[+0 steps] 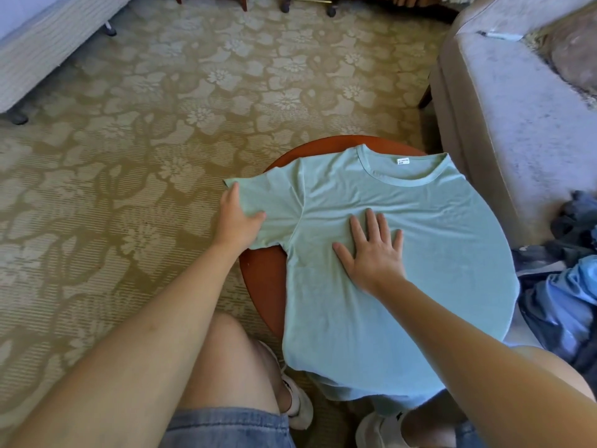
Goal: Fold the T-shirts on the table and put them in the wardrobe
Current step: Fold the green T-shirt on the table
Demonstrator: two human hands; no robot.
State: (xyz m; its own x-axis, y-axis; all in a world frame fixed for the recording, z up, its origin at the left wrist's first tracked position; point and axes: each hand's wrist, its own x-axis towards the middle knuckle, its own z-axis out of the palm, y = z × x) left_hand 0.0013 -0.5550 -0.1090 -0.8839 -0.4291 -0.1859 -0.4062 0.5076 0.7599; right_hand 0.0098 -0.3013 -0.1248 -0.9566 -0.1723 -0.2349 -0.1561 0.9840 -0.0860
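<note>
A pale green T-shirt lies spread flat over a small round wooden table, collar at the far side with a white label inside. Its hem hangs over the near edge. My left hand grips the shirt's left sleeve, thumb on top of the cloth and fingers along its outer edge. My right hand lies flat on the chest of the shirt with fingers spread and straight, pressing it down.
A heap of blue and dark clothes lies at the right, beside the table. A grey sofa stands behind it at the right. A bed edge is at the far left. Patterned carpet covers the floor. My knees are under the table's near edge.
</note>
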